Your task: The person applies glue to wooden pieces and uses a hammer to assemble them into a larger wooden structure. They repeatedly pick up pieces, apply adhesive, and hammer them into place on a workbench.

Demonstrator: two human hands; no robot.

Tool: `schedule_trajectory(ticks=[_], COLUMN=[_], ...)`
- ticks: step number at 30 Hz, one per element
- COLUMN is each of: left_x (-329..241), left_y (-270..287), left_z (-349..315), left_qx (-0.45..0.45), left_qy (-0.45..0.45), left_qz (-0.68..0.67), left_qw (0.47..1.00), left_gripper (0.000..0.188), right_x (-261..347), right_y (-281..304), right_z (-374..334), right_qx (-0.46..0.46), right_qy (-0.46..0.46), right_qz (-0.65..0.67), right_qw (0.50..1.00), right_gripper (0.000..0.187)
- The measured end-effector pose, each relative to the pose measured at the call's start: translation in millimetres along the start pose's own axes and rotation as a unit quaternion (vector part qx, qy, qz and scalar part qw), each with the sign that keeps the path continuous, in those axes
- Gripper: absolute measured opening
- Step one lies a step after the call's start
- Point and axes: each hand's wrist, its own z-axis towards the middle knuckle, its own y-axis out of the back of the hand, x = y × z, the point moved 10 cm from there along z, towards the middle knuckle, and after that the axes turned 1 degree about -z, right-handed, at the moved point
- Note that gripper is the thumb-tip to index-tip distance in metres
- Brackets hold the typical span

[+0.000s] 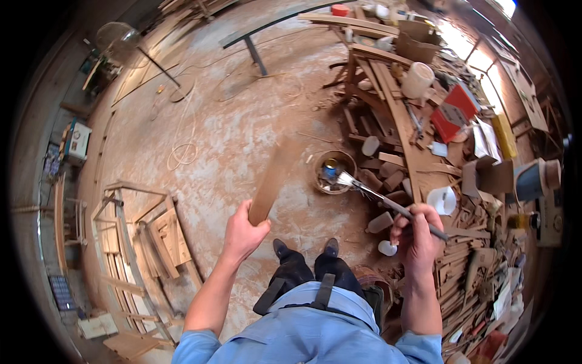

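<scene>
My left hand (pixel 244 230) is closed around the lower end of a flat brown wooden slat (pixel 267 191), which points away from me; its far end is blurred. In my right hand (pixel 418 236) is a long brush (pixel 382 199) with a dark handle and pale bristles. The bristles are over the right part of a round bucket (pixel 318 176) on the floor; whether they touch anything in it I cannot tell. A blue and yellow thing shows inside the bucket. Just left of my right fingers shows a small white round object (pixel 387 247); I cannot make out whether they touch it.
At right, a cluttered wooden bench (pixel 400 115) bears a white jug (pixel 418 80), a red box (pixel 453 112) and a white cup (pixel 441 200). Wood offcuts (pixel 454 267) are heaped nearer me. A wooden frame (pixel 130 261) stands left; a fan (pixel 119 43) and a cord (pixel 182 155) are farther off.
</scene>
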Motion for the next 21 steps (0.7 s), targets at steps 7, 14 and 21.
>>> schedule_trajectory(ticks=[7,14,21], left_x=[-9,-17,-16], left_y=[-31,-38,-45], left_z=[-25,-29,-29], left_qx=[0.106,0.146,0.172], left_qy=[-0.019,-0.024,-0.003], left_qz=[0.039,0.053,0.059], left_qw=[0.993,0.988,0.983], left_gripper=[0.046,0.047,0.046], right_x=[1,-6,7], right_y=[-12,-18,-35], right_z=[7,10,5], right_qx=[0.055,0.101,0.193], right_qy=[0.016,0.05,0.175], right_qz=[-0.144,-0.231,-0.363], right_qw=[0.988,0.966,0.895], right_gripper=[0.011,0.01,0.016])
